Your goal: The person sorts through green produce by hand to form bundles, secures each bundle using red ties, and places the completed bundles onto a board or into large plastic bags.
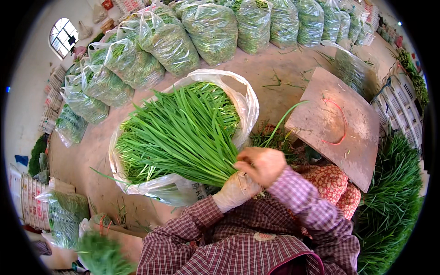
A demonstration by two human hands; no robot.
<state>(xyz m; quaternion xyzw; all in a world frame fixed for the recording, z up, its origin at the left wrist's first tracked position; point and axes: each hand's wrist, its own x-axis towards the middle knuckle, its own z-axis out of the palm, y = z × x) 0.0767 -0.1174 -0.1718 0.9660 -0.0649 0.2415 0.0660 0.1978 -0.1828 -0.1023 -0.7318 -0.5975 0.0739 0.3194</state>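
Both hands [250, 176] on chive bundle [183, 133]

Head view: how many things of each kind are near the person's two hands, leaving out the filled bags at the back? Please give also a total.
Chive bunch: 1
Open plastic bag: 1
Flat board: 1
Red band: 1
Hands: 2 (left hand gloved, right hand bare)
Total: 6

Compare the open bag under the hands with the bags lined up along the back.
The open bag gapes wide, green stalks fanning out of its mouth; the back bags are closed and bulging. The open bag lies alone near the hands; the back bags stand packed in a row. Both are clear plastic holding green stalks.
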